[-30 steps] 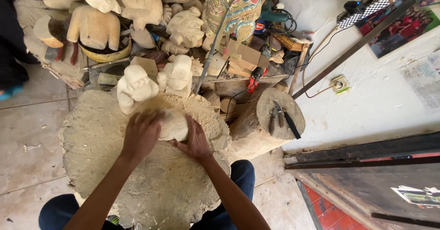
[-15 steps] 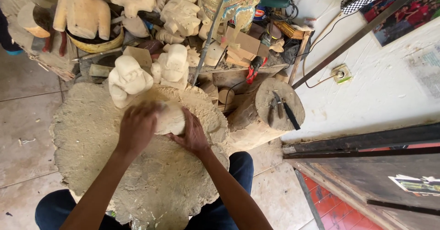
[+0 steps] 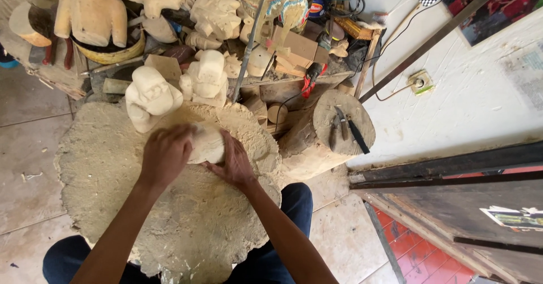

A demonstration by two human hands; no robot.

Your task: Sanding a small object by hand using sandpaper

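A pale carved wooden piece (image 3: 206, 142) lies on a dust-covered round work surface (image 3: 119, 205) over my lap. My left hand (image 3: 166, 155) presses down on the left side and top of the piece, fingers curled over it. My right hand (image 3: 233, 162) cups its right side from below. Most of the piece is hidden under both hands. Just beyond it stand two unfinished pale wooden figures, one (image 3: 148, 96) at the left and one (image 3: 207, 78) at the right.
A log stump (image 3: 339, 127) to the right carries a chisel and a dark-handled knife (image 3: 356, 134). More raw wooden carvings (image 3: 93, 17), wood offcuts (image 3: 294, 52), red-handled pliers (image 3: 310, 77) and a power tool crowd the back. A white wall with a socket (image 3: 419, 82) lies right.
The view has shifted slightly. Both hands stay on the wooden piece, with my left hand sliding a little over its top.
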